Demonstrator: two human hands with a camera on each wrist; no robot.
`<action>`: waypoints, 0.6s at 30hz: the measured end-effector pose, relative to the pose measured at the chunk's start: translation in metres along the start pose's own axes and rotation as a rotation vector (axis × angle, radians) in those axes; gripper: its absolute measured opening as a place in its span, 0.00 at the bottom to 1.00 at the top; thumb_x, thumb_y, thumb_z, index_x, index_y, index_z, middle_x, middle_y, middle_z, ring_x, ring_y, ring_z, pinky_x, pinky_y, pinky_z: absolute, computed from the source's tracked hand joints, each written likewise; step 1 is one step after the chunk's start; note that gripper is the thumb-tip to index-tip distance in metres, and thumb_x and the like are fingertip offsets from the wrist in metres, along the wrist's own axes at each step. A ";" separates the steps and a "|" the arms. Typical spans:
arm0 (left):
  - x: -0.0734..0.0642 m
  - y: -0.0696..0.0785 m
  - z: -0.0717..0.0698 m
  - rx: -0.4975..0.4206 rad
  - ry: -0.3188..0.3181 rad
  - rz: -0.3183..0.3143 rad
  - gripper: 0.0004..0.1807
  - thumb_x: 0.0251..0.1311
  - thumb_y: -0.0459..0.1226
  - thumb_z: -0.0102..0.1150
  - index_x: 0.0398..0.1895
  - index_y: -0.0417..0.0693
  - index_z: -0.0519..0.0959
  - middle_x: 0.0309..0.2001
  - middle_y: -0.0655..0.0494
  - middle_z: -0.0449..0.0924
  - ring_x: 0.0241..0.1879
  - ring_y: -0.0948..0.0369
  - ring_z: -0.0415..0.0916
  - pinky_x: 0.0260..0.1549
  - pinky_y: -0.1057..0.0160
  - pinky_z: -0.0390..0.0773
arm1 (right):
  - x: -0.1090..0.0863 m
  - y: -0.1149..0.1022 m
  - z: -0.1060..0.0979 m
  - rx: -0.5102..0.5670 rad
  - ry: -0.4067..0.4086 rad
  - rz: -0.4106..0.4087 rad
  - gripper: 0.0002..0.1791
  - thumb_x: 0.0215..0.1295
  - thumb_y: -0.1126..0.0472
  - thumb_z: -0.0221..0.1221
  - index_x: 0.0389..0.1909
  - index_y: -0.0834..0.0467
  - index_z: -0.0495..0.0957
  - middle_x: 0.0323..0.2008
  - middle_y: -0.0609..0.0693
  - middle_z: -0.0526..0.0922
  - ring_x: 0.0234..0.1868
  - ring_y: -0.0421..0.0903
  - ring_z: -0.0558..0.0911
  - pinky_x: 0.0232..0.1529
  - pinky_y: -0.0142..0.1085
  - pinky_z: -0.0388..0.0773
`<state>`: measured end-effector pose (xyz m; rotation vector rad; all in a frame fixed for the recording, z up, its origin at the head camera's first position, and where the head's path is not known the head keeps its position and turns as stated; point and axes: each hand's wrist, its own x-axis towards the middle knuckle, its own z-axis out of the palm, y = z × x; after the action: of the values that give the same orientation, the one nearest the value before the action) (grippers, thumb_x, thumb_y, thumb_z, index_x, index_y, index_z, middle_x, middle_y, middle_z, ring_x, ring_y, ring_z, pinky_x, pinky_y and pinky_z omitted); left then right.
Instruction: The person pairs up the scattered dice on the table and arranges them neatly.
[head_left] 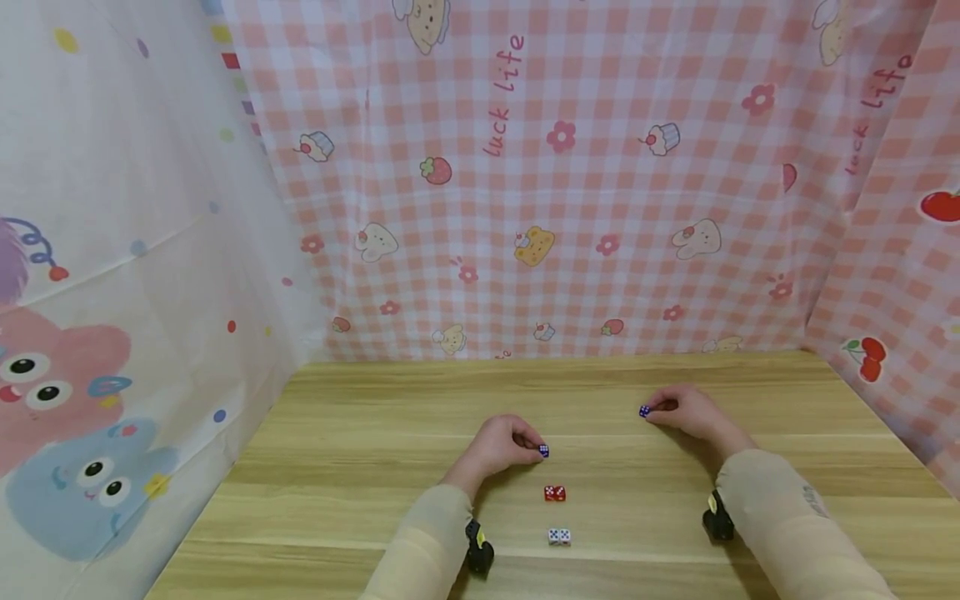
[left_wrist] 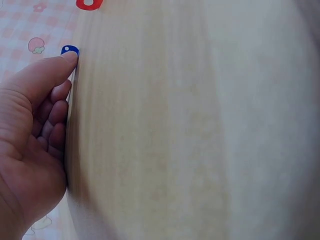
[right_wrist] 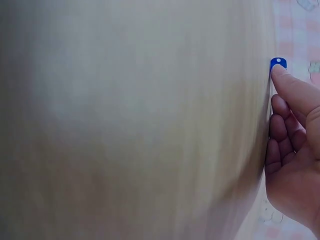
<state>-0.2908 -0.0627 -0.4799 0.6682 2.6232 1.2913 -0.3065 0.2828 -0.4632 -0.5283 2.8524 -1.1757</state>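
Observation:
In the head view my left hand [head_left: 507, 443] pinches a blue die [head_left: 543, 451] with white pips, low at the middle of the table. Farther back and to the right, my right hand [head_left: 688, 410] pinches another blue die [head_left: 644, 411]. Both wrist views show a thumb pressed against a blue die, [left_wrist: 70, 49] on the left and the other blue die [right_wrist: 278, 62] on the right. Two red dice [head_left: 555, 493] sit side by side just in front of the left hand's die. Nearer to me, two white dice [head_left: 559, 537] stand side by side.
The wood-grain table [head_left: 360, 417] is bounded at the back by a pink checked cloth [head_left: 570, 200]. A white cartoon-print cloth [head_left: 187, 275] hangs on the left, and another checked cloth [head_left: 900, 292] on the right. Black wrist cameras [head_left: 480, 552] hang by both sleeves.

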 end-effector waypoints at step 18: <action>-0.002 0.003 -0.001 -0.029 -0.004 -0.017 0.06 0.50 0.30 0.75 0.30 0.45 0.87 0.29 0.63 0.80 0.29 0.69 0.75 0.33 0.69 0.76 | 0.009 -0.023 0.028 0.071 -0.115 -0.143 0.06 0.59 0.67 0.68 0.34 0.65 0.83 0.31 0.48 0.83 0.32 0.37 0.75 0.35 0.32 0.73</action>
<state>-0.2886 -0.0627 -0.4770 0.6414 2.5963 1.3189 -0.3044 0.2450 -0.4665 -0.7814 2.7049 -1.2175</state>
